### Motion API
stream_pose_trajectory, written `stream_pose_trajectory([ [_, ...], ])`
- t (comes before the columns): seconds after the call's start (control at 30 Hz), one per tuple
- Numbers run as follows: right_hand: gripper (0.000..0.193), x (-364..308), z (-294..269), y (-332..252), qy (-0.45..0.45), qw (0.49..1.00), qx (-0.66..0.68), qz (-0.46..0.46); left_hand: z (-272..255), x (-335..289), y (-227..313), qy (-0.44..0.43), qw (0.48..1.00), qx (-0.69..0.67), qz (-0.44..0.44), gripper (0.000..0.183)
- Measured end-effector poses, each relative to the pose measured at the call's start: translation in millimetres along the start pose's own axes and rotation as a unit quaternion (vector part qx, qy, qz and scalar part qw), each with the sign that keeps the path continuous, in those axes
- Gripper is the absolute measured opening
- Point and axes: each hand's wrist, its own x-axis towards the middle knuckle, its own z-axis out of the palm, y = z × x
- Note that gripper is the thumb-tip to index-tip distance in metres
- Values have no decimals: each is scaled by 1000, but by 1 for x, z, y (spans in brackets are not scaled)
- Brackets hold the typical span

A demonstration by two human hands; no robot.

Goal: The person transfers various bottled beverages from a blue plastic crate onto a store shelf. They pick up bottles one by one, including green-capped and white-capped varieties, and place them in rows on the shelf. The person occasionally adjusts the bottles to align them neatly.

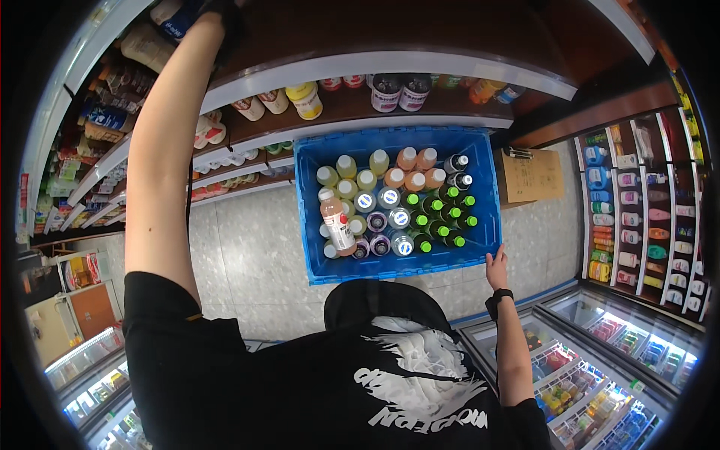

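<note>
My left arm stretches up to the shelf at the top left. My left hand (225, 12) is mostly lost in shadow at the picture's upper edge, close to a dark blue bottle (174, 16); its fingers and anything in them are hidden. Low on the right, my right hand (496, 268) grips the near right corner of a blue plastic crate (405, 271). Inside the crate stand pale yellow bottles (366, 178), peach-coloured bottles (407, 157), green-capped dark bottles (450, 214) and clear bottles with white-and-blue caps (400, 217). One pinkish bottle (337, 223) lies tilted across others at the crate's left.
A shelf edge (300, 69) runs above the crate, with a yellow bottle (304, 100) and dark purple bottles (400, 91) below it. A cardboard box (532, 177) sits right of the crate. Glass-topped freezers (592, 375) and further shelves (630, 217) stand at right.
</note>
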Motion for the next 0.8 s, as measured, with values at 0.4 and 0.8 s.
stream_pose_trajectory([
  [0.4,65,0,16,18,52,995,50,-64,-171,-286,144,92,872,-426,-222,40],
  [0.8,68,-3,1,4,26,999,3,-25,78,-407,131,-162,831,-326,-420,50],
])
